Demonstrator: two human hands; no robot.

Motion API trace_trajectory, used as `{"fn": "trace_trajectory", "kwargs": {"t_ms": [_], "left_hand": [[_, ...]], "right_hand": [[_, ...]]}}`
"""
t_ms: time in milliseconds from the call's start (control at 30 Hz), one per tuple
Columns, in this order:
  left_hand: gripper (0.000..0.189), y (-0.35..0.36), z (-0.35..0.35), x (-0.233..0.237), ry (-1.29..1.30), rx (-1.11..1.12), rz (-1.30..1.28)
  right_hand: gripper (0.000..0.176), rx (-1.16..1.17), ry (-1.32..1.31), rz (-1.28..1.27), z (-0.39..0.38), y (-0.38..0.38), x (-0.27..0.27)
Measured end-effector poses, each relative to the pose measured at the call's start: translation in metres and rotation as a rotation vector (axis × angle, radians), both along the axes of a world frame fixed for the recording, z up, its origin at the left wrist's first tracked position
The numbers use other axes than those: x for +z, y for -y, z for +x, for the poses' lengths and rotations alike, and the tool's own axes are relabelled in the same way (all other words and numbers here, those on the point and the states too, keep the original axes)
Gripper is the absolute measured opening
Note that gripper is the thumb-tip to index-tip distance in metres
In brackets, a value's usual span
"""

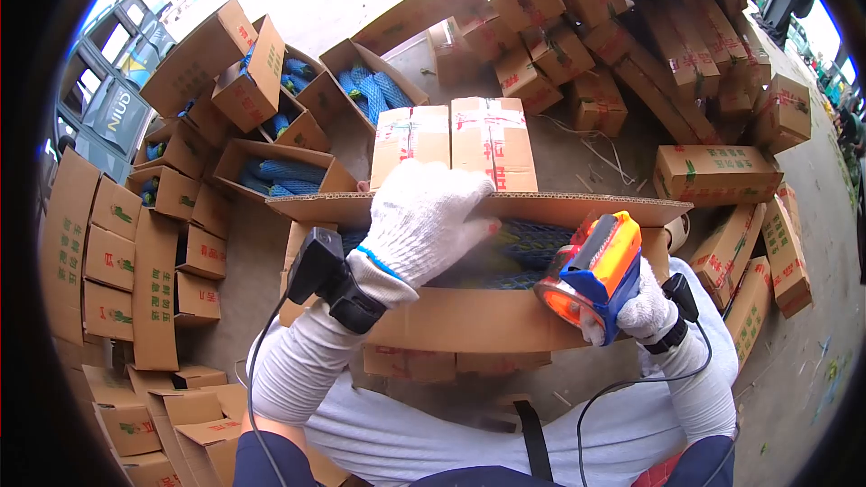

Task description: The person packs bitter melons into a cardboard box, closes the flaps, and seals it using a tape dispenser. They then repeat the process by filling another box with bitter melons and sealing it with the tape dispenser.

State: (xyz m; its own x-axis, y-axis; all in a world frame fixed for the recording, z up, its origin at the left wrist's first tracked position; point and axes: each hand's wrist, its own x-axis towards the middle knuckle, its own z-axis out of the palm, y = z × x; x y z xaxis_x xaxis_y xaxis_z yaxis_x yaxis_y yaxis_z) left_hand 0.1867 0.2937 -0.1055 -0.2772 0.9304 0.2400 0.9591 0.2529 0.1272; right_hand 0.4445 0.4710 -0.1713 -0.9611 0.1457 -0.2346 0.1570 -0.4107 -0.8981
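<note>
In front of me stands an open cardboard box [478, 320], its far flap [577, 208] raised. Inside lie blue-netted goods [528, 248], partly blurred and covered. My left hand [422, 221], in a white knitted glove, is over the far flap, fingers bent across its edge and thumb on the near side. On the right, my right hand [645, 307], also gloved, is wrapped around an orange and blue tape dispenser [600, 266] above the box's right end. Two closed cartons [493, 144] with tape over their tops are just beyond the flap.
Open boxes of blue-netted goods [372, 90] stand to the left and far left. Closed cartons [717, 174] are piled at the back and right. Flattened-looking empty boxes [194, 415] sit at lower left. A vehicle [113, 108] is parked beyond; a strap [532, 442] crosses near my legs.
</note>
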Motion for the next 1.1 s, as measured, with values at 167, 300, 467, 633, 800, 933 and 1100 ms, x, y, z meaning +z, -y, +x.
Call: {"fn": "trace_trajectory", "kwargs": {"t_ms": [167,300,467,633,800,933,1100], "left_hand": [[0.036,-0.002,0.008,-0.009,0.025,0.026,0.077],[0.060,-0.004,0.001,-0.013,-0.001,-0.038,0.218],[0.050,0.009,0.002,-0.026,-0.273,-0.552,0.412],[0.028,0.024,0.027,-0.030,0.329,0.071,-0.010],[0.047,0.022,0.005,-0.023,0.460,0.127,-0.160],[0.053,0.023,0.015,-0.018,0.400,0.089,-0.102],[0.051,0.021,0.031,-0.032,0.173,0.195,-0.064]], "right_hand": [[0.054,0.011,-0.077,0.192,-0.003,0.005,0.011],[0.054,0.005,-0.105,0.292,0.000,0.010,0.011],[0.066,-0.174,-0.094,0.071,0.001,0.008,0.000],[0.054,-0.103,-0.097,0.089,0.002,0.007,-0.002],[0.055,-0.087,-0.136,0.054,0.002,0.008,-0.007],[0.062,-0.092,-0.118,0.041,0.003,0.010,-0.005],[0.067,-0.056,-0.101,0.083,0.001,0.008,0.009]]}}
